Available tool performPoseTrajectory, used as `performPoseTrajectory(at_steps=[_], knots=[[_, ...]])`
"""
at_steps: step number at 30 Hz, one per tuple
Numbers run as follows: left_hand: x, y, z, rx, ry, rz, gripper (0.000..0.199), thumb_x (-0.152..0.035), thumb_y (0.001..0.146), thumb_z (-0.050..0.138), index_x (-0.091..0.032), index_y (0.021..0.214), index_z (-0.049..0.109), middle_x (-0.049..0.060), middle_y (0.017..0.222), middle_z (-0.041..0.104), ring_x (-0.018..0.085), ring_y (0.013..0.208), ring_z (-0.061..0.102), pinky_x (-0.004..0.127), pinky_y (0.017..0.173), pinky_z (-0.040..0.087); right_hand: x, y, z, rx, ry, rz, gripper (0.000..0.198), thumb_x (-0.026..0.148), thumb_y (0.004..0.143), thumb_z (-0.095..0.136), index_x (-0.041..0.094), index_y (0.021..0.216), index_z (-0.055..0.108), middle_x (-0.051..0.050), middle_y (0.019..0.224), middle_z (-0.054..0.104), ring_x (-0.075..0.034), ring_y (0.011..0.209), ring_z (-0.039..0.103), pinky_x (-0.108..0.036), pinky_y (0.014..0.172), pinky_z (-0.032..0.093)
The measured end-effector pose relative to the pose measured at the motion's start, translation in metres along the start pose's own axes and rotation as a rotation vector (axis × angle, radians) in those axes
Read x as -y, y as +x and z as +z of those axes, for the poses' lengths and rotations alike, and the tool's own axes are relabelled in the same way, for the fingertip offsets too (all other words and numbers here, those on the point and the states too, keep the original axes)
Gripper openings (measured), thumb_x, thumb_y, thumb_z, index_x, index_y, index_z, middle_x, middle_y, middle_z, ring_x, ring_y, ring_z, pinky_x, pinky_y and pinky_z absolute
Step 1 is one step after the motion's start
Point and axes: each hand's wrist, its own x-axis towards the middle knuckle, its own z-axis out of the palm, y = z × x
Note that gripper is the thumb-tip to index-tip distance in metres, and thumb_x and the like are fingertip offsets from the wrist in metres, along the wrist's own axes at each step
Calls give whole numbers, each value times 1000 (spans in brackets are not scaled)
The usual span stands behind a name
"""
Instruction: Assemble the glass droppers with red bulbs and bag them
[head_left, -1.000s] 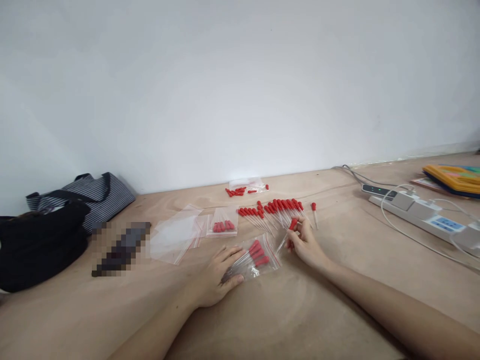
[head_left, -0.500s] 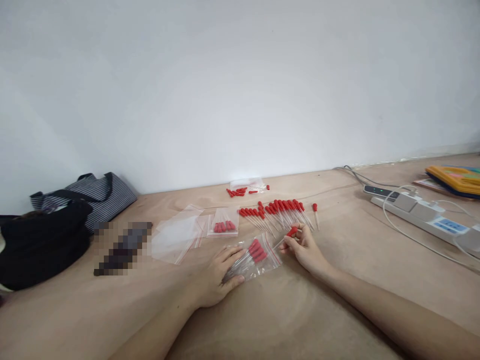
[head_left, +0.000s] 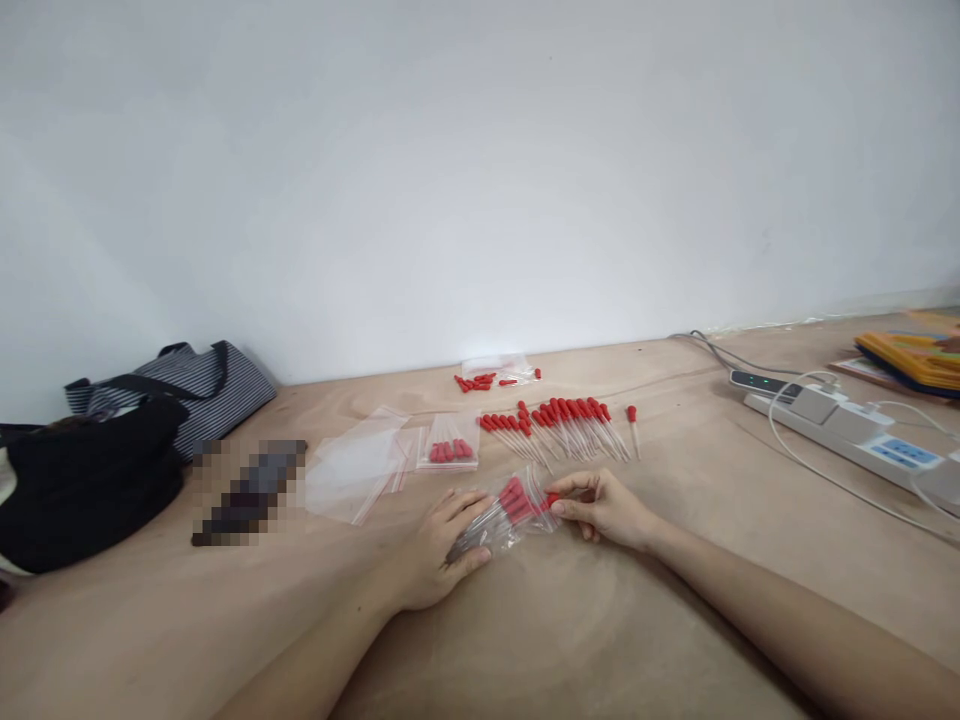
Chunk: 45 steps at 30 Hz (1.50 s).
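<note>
Soft, diffuse light covers the wall [head_left: 480, 180]; a dark patch [head_left: 251, 493] is pixelated.

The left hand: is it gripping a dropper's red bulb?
No, the left hand lies on a clear zip bag, while the right hand pinches a red bulb.

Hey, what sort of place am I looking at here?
Probably an informal work table, perhaps in a home or small office. It stands by a plain pale wall, with a striped bag on the left, a power strip on the right, and red-topped droppers laid out between.
</note>
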Motion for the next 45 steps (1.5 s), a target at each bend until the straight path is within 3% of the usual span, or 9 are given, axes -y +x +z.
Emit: performPoseTrajectory(at_steps=[8, 13, 15, 21, 27, 33, 38, 41, 45], knots=[[1, -1, 1, -5, 20, 5, 50, -32, 84, 48, -20, 131, 36, 10, 132, 44, 26, 123, 37, 49, 101, 31, 0, 7, -4, 217, -108, -52, 41, 49, 63, 67, 14, 83, 64, 6, 47, 51, -3, 35, 44, -15, 35, 35], [1, -1, 0, -10, 16, 15, 51, -32, 83, 49, -22, 131, 35, 9, 133, 43, 25, 123, 38, 49, 102, 30, 1, 15, -7, 310, -92, -79, 35, 45, 54, 74, 14, 72, 68, -1, 79, 60, -2, 43, 49, -16, 40, 42], [1, 0, 0, 8, 10, 5, 51, -33, 84, 48, -22, 132, 35, 9, 133, 42, 26, 124, 36, 49, 102, 29, 1, 18, -7, 321, -99, -65, 34, 43, 54, 74, 15, 71, 68, -1, 75, 61, -2, 44, 49, -16, 42, 42], [0, 1, -3, 41, 4, -13, 52, -34, 84, 47, -21, 132, 34, 9, 135, 40, 25, 125, 34, 49, 103, 26, -2, 22, 0, 159, -185, -17, 27, 39, 61, 70, 14, 69, 63, 6, 44, 49, -5, 38, 43, -16, 37, 34], [-1, 0, -3, 34, -2, -38, 52, -35, 83, 48, -22, 132, 36, 9, 134, 42, 27, 124, 36, 50, 102, 29, -9, 23, 5, 201, -150, -225, 30, 42, 59, 70, 13, 61, 62, 1, 57, 56, -7, 51, 46, -19, 48, 36], [0, -1, -1, -8, 14, 17, 51, -35, 84, 47, -25, 132, 34, 8, 133, 43, 25, 123, 37, 48, 102, 30, -8, 23, 7, 160, -228, -253, 33, 44, 63, 67, 14, 56, 58, 3, 53, 49, -6, 49, 40, -19, 47, 33], [2, -2, 0, -49, 0, 46, 52, -34, 83, 50, -26, 132, 35, 8, 132, 44, 25, 122, 39, 48, 100, 32, -4, 21, 0, 244, -250, -238, 32, 47, 69, 61, 15, 65, 61, 3, 55, 48, -7, 49, 41, -19, 46, 35], [3, -1, -2, -28, -3, 51, 51, -32, 83, 51, -26, 131, 36, 8, 133, 43, 24, 122, 39, 47, 101, 31, -5, 22, -8, 107, -287, -182, 28, 41, 73, 57, 15, 80, 63, 3, 55, 50, -7, 47, 42, -19, 44, 36], [3, 0, -6, 67, 36, 67, 46, -31, 84, 49, -29, 129, 39, 7, 136, 39, 27, 126, 31, 56, 101, 22, -1, 20, -17, -117, -582, -488, 24, 17, 73, 53, 16, 94, 64, -5, 84, 58, -9, 59, 48, -22, 54, 41]])
